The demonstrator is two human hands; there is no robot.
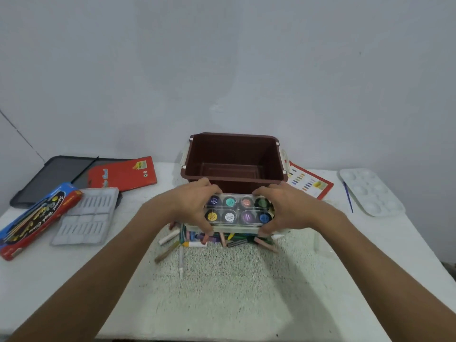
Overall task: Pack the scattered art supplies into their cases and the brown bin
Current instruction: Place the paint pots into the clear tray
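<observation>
A clear case of round paint pots (238, 210) is held just above the table, in front of the brown bin (234, 157). My left hand (195, 206) grips its left end and my right hand (286, 211) grips its right end. The bin stands open with nothing visible inside. Loose pastel sticks and crayons (197, 240) lie scattered under and in front of the case. A grey pastel tray (86, 215) and its blue and red box (37, 218) lie at the left.
A black tablet-like case (54, 176) and a red pad (123, 174) lie at the back left. Right of the bin are a colour chart sheet (311, 183), a blue brush (348, 197) and a white palette (370, 191). A wall rises behind the table.
</observation>
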